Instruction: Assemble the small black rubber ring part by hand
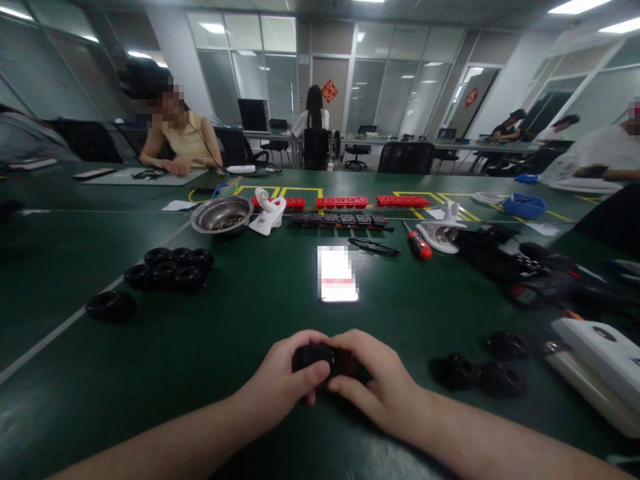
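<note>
Low over the near middle of the table, both my hands are closed on a small black tyre [315, 357], which the fingers partly hide. My left hand [295, 367] wraps its left side, with the thumb lying across the front. On the other side my right hand [373, 373] pinches it, fingertips touching those of the left; any second part inside that grip is too dark to make out. Right of my hands lie three black tyres [460, 371]. Several more tyres [165, 275] are grouped at the left, one of them [111, 305] apart from the group.
A lit phone [338, 273] lies beyond my hands. Farther back are a metal bowl [223, 217], red trays [343, 202], a black strip of parts [340, 221], glasses [375, 247] and a screwdriver [417, 241]. A white device [600, 367] stands at right. A person [183, 140] works across the table.
</note>
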`<state>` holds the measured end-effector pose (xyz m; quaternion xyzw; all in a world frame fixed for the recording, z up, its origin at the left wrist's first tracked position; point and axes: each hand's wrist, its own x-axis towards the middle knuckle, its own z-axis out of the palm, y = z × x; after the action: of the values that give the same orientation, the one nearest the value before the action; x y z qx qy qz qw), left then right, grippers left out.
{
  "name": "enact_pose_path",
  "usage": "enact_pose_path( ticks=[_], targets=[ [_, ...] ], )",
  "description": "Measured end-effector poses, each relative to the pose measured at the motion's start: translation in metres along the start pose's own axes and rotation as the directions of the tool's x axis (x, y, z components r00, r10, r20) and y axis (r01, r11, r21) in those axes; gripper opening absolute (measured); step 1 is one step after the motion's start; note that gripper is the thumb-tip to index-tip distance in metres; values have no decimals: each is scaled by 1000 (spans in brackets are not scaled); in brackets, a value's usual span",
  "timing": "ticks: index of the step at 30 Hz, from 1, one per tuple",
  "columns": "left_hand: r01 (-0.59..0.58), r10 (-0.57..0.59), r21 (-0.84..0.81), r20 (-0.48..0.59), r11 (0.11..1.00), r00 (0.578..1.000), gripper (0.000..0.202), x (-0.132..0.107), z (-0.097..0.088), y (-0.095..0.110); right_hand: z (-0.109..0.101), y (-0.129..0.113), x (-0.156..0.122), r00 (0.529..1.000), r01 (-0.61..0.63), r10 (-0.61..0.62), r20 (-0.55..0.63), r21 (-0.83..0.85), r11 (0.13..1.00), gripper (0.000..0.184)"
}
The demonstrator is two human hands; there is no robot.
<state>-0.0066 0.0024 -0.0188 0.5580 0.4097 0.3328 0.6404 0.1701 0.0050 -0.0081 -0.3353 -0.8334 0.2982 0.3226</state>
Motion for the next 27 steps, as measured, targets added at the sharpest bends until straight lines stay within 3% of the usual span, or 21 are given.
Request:
enact_pose_path(
  ticks=[2, 4, 7, 11, 18, 23, 27],
  targets=[
    [20, -19, -30, 8, 999, 1000, 43, 1, -1, -2, -1, -1, 0, 995, 101, -101, -20, -12, 995, 28],
    [46, -46, -25, 6, 999, 999, 40, 1, -1, -1, 0, -1, 0, 993, 114, -114, -39, -1, 994, 34],
    [41, -41, 8, -18, 999, 999, 34, -1, 1, 3, 1, 1, -2, 996, -4, 9, -86, 58, 998, 37],
    [42, -42, 39, -22, 998, 999, 33, -2, 1, 4, 1, 5, -2, 993, -108, 109, -41, 24, 994, 26],
    [42, -41, -41, 13, 998, 999, 40, 0, -2, -4, -1, 2, -1, 995, 83, -85, -51, -36, 996, 26],
    [42, -42, 3, -34, 999, 999, 31, -2, 1, 1, 0, 3, 0, 995, -86, 87, -41, 28, 996, 26],
    [47, -45, 74, -31, 996, 999, 30, -3, 1, 4, 2, 5, 2, 987, -153, 154, 43, -24, 988, 31]
  ],
)
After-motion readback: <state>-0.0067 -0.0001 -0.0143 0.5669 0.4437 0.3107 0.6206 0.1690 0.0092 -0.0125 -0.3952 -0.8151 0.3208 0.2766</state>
